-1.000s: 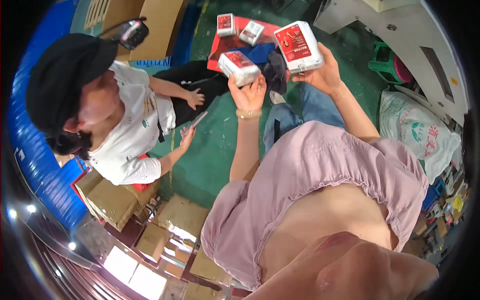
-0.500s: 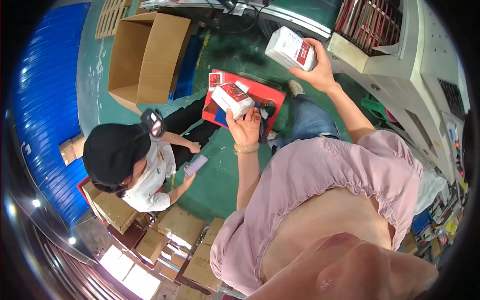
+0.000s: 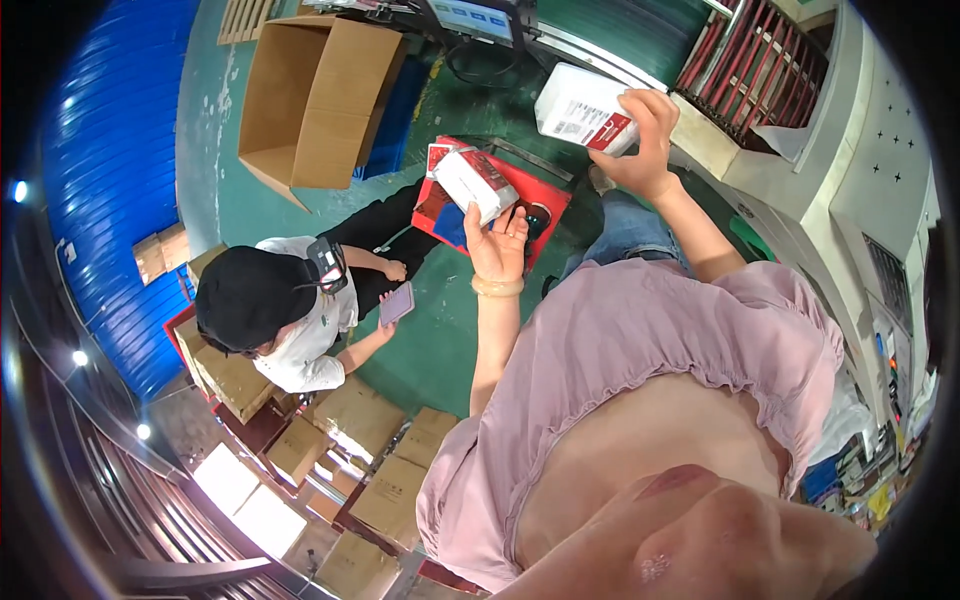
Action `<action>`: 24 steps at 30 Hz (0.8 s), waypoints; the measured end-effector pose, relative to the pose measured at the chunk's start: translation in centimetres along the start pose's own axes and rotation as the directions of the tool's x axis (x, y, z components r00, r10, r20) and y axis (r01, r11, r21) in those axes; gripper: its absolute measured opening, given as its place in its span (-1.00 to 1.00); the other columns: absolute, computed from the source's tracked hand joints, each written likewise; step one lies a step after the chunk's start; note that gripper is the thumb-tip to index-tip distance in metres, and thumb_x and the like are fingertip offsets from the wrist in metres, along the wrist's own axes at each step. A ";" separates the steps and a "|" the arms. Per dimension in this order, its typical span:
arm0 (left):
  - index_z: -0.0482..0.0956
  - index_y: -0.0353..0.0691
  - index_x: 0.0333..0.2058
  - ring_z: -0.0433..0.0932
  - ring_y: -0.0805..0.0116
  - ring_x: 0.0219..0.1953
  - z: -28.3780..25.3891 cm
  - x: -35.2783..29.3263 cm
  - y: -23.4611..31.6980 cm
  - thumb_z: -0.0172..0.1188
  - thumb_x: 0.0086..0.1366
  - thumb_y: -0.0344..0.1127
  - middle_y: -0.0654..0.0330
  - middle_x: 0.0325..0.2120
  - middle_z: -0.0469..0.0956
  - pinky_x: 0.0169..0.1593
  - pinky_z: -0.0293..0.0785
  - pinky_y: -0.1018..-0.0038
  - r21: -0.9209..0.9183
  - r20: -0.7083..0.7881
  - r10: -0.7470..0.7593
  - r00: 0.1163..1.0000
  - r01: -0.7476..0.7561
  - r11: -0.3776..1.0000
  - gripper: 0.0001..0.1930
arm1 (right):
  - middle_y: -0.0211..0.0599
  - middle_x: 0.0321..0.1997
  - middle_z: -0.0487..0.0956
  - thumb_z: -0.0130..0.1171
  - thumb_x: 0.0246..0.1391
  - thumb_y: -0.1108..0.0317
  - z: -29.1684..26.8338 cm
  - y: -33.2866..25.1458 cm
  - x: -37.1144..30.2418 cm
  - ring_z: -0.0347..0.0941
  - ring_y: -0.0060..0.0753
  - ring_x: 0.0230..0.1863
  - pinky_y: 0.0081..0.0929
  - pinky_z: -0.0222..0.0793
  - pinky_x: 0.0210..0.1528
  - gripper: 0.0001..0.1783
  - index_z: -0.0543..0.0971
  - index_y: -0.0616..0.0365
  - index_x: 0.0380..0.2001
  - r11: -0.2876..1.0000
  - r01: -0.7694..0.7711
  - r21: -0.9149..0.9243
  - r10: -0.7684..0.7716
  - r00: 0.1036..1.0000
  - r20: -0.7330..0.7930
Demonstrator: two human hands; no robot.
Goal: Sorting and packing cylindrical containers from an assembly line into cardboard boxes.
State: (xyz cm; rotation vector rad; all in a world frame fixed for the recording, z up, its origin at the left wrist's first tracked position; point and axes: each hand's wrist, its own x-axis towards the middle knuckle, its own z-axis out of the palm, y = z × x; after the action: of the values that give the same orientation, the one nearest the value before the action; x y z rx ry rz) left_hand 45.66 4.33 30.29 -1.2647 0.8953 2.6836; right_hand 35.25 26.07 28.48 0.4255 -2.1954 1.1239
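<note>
My left hand is closed on a white pack with red printed panels, which rests on its fingers above a red-topped surface. Farther right and higher, my right hand grips another white pack with a red corner panel by its right end, the thumb below and the fingers over the top. Both packs are held up and tilted. A small red-and-white card or pack shows on the red surface beside the left pack, which partly hides a blue item.
To the left sits a person in a black cap, holding a phone. A large open carton stands beyond. A screen is at the top, a machine with red rods at right. Stacked cartons fill the lower left.
My right hand has turned its pack, so its printed broad face shows more fully. The left pack has tilted, and the view has shifted, bringing the screen in. Both packs are still held.
</note>
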 end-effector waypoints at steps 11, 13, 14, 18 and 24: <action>0.34 -0.19 -0.10 0.46 0.19 -0.28 0.1 -1.3 0.3 0.19 0.06 0.02 0.09 -0.27 0.44 -0.24 0.45 0.41 -0.041 0.020 0.036 0.999 -0.035 0.999 -0.47 | -0.14 -0.08 0.32 0.36 -0.69 0.43 -1.0 -2.6 1.7 0.22 -0.07 -0.05 -0.22 0.12 0.02 -0.17 0.31 0.14 -0.11 0.990 0.069 0.122 -0.059 0.995 -0.078; 0.33 -0.19 -0.09 0.45 0.20 -0.25 0.1 -1.5 0.3 0.19 0.06 0.01 0.10 -0.25 0.44 -0.22 0.45 0.39 -0.038 0.071 0.029 0.997 -0.027 0.999 -0.47 | -0.14 -0.08 0.32 0.38 -0.68 0.41 -2.2 -3.0 1.7 0.23 -0.06 -0.06 -0.20 0.14 0.00 -0.17 0.31 0.14 -0.11 0.989 0.147 -0.006 -0.147 0.987 -0.061; 0.32 -0.19 -0.07 0.44 0.22 -0.22 0.0 -1.6 0.4 0.18 0.06 0.00 0.11 -0.22 0.44 -0.20 0.46 0.37 -0.034 0.114 0.020 0.993 -0.016 0.999 -0.46 | -0.14 -0.08 0.32 0.38 -0.67 0.40 -2.8 -3.4 1.7 0.23 -0.05 -0.06 -0.20 0.15 -0.01 -0.17 0.30 0.14 -0.11 0.980 0.183 -0.079 -0.188 0.981 -0.054; 0.32 -0.21 -0.06 0.44 0.22 -0.17 -0.5 -1.7 -0.3 0.13 0.10 -0.02 0.10 -0.19 0.44 -0.17 0.46 0.34 -0.002 0.267 -0.024 0.963 0.025 1.000 -0.49 | -0.13 -0.11 0.34 0.40 -0.61 0.34 -6.5 -4.1 1.3 0.26 -0.03 -0.11 -0.20 0.19 -0.07 -0.21 0.32 0.14 -0.13 0.883 0.372 -0.285 -0.425 0.892 -0.154; 0.33 -0.16 -0.02 0.43 0.18 -0.13 -2.5 2.1 -1.7 0.05 0.11 -0.01 0.12 -0.11 0.43 -0.11 0.43 0.23 0.069 0.469 -0.078 0.880 0.052 0.996 -0.49 | -0.07 -0.19 0.41 0.40 -0.48 0.24 -20.2 -5.5 7.4 0.34 -0.08 -0.16 -0.27 0.25 -0.10 -0.21 0.31 0.18 -0.07 0.749 0.141 -0.647 -0.421 0.856 -0.301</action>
State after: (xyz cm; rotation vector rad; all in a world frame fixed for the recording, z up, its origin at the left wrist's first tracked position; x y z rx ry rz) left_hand 46.47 4.03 26.70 -0.5642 0.8260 2.6993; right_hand 40.43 39.24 45.63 0.1911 -1.8631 0.2543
